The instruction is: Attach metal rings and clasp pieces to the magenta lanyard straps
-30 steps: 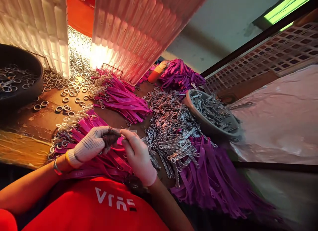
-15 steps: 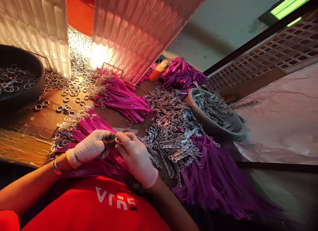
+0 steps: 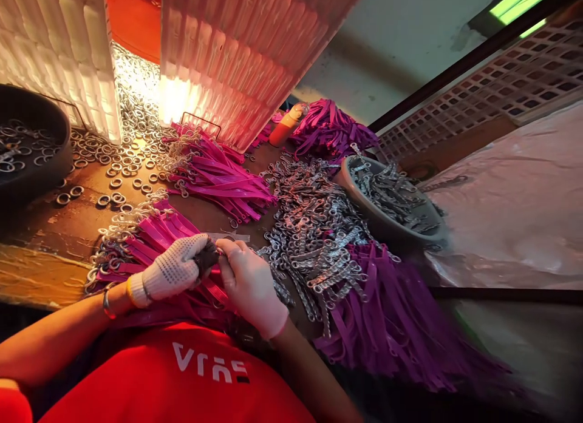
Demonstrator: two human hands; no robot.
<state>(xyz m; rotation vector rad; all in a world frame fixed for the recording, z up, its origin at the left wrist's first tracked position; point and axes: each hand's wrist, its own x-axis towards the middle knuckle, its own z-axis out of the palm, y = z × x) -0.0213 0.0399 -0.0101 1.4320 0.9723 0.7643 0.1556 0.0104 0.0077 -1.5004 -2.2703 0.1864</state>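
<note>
My left hand (image 3: 170, 269), in a white dotted knit glove with dark worn fingertips, meets my right hand (image 3: 250, 284), in a thin pale glove, just above a heap of pink straps with metal rings (image 3: 146, 238). Both hands pinch a small part where their fingertips touch; a pink strap runs from that point down under them. The part itself is mostly hidden by the fingers. A flat metal piece (image 3: 230, 236) lies on the table just beyond my fingers.
Loose metal rings (image 3: 116, 162) litter the brown table by a dark bowl (image 3: 31, 144). A second pink strap bundle (image 3: 218, 177), a pile of metal clasps (image 3: 314, 229), a grey bowl of clasps (image 3: 387, 201) and purple straps (image 3: 387, 314) lie right.
My hands stayed pressed together over the pink straps, with small shifts of the fingers. The view drifted slightly left and up.
</note>
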